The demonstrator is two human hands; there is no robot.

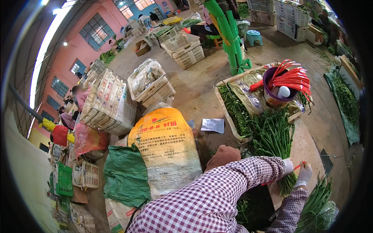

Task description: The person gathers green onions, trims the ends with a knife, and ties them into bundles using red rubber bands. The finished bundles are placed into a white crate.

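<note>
My left hand [288, 167], in a pale glove, is closed at the right side of a bundle of long green stems [272, 139] lying across a light board [307, 145]. My right hand [304, 174], also gloved, pinches a thin red tie [297, 167] just right of it; the tie stretches toward the bundle. More green stems [314, 206] lie below my right hand. Above the bundle, a purple bucket [278, 99] holds many red ties [291, 75] and a white rounded object, standing on a crate of greens [229, 110].
Yellow and white sacks [163, 147] and a green sack [124, 174] are at my left. Stacked crates [108, 101], a green wrapped post [229, 42] and a blue stool [253, 37] stand farther off. Other people [79, 99] sit along the left. A mat of greens [344, 105] lies far right.
</note>
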